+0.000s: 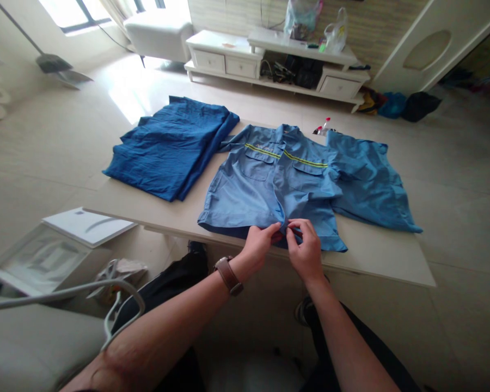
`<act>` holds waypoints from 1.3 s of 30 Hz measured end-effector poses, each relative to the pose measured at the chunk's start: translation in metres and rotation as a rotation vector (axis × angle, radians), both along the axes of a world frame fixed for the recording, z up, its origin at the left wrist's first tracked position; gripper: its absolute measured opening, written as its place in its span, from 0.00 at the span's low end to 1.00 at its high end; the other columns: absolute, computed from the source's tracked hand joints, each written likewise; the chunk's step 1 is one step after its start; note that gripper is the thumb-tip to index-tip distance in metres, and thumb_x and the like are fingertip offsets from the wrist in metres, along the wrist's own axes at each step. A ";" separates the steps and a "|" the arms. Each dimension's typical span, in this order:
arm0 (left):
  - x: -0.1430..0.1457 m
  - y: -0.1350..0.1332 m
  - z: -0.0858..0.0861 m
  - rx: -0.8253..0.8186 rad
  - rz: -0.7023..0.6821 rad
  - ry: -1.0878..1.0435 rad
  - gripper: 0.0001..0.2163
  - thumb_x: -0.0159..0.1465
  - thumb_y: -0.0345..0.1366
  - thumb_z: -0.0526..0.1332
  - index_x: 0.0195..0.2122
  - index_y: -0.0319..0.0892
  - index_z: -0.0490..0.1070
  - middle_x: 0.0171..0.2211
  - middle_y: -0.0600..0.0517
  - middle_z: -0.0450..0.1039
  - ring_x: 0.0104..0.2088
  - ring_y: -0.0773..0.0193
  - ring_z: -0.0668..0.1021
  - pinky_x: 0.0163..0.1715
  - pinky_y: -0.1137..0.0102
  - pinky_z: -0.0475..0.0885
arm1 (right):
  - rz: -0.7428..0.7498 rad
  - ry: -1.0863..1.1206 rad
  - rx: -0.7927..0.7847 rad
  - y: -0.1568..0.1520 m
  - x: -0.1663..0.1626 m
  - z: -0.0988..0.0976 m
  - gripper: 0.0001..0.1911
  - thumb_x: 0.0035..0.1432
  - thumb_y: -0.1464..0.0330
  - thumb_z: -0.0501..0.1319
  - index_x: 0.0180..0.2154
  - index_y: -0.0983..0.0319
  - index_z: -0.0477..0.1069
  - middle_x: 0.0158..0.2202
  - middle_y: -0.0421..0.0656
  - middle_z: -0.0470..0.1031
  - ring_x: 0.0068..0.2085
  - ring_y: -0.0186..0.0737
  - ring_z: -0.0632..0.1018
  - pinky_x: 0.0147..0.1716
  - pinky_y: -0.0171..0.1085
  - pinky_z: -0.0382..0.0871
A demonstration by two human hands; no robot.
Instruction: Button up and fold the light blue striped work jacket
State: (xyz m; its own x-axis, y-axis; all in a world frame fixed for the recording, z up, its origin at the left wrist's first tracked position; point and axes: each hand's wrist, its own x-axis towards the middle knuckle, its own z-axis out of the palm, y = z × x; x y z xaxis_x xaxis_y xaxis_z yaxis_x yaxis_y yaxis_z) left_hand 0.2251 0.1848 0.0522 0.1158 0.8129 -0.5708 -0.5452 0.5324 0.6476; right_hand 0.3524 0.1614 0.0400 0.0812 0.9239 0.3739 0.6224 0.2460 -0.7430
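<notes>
A light blue work shirt [269, 185] with yellow reflective stripes across the chest lies face up on a beige table [375, 256]. One sleeve spreads out to the right. My left hand [261, 242] and my right hand [304, 247] meet at the shirt's bottom hem, at the front opening near the table's front edge. Both hands pinch the fabric there with closed fingers. A brown watch sits on my left wrist.
Folded dark blue trousers [171, 144] lie on the table's left part. A small red-tipped item [322, 128] rests at the table's far edge. A white box [87, 223] stands at the left. A white TV cabinet [277, 60] lines the far wall.
</notes>
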 end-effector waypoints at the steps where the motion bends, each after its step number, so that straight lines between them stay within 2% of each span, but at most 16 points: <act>1: -0.001 0.001 0.000 0.008 -0.004 0.019 0.07 0.53 0.31 0.72 0.24 0.34 0.77 0.25 0.48 0.78 0.28 0.67 0.77 0.37 0.69 0.74 | -0.001 -0.005 0.005 0.000 0.000 0.000 0.05 0.67 0.69 0.56 0.39 0.58 0.70 0.42 0.47 0.75 0.46 0.44 0.77 0.46 0.44 0.75; 10: -0.003 0.002 -0.007 0.088 -0.035 0.031 0.10 0.50 0.36 0.73 0.23 0.36 0.75 0.24 0.51 0.76 0.28 0.67 0.75 0.36 0.69 0.73 | -0.014 -0.045 -0.023 0.000 0.000 0.003 0.05 0.65 0.69 0.58 0.37 0.59 0.73 0.39 0.46 0.74 0.43 0.44 0.76 0.43 0.44 0.75; 15: -0.004 0.000 -0.003 0.193 -0.086 0.103 0.05 0.46 0.30 0.72 0.25 0.37 0.78 0.27 0.50 0.79 0.30 0.65 0.76 0.37 0.69 0.71 | -0.024 -0.010 -0.049 0.000 0.000 0.004 0.05 0.64 0.68 0.58 0.37 0.59 0.73 0.37 0.44 0.74 0.39 0.41 0.76 0.39 0.41 0.74; 20: -0.006 0.001 -0.002 0.252 -0.095 0.138 0.09 0.46 0.32 0.74 0.28 0.36 0.80 0.32 0.47 0.82 0.33 0.63 0.78 0.39 0.68 0.72 | -0.049 0.100 -0.126 0.000 0.000 0.004 0.08 0.64 0.65 0.59 0.34 0.59 0.73 0.34 0.42 0.74 0.36 0.40 0.76 0.37 0.40 0.72; 26: -0.008 0.004 -0.012 0.360 -0.163 0.398 0.09 0.49 0.36 0.73 0.22 0.37 0.76 0.24 0.48 0.77 0.27 0.64 0.75 0.30 0.70 0.67 | -0.103 0.298 -0.272 0.003 0.005 -0.004 0.11 0.60 0.58 0.63 0.35 0.60 0.75 0.30 0.41 0.76 0.31 0.39 0.75 0.35 0.39 0.70; 31: -0.010 0.006 -0.015 0.413 -0.188 0.491 0.10 0.49 0.36 0.73 0.21 0.38 0.74 0.23 0.50 0.75 0.26 0.65 0.73 0.28 0.71 0.65 | -0.107 0.426 -0.354 0.005 0.008 -0.006 0.15 0.56 0.54 0.66 0.34 0.60 0.75 0.27 0.40 0.76 0.30 0.38 0.75 0.32 0.38 0.69; 39: -0.011 0.007 -0.018 0.441 -0.182 0.420 0.06 0.49 0.33 0.70 0.23 0.38 0.76 0.26 0.48 0.79 0.28 0.64 0.76 0.30 0.71 0.67 | -0.090 0.449 -0.395 0.006 0.009 -0.003 0.17 0.50 0.54 0.70 0.33 0.60 0.75 0.27 0.40 0.77 0.28 0.38 0.75 0.31 0.38 0.70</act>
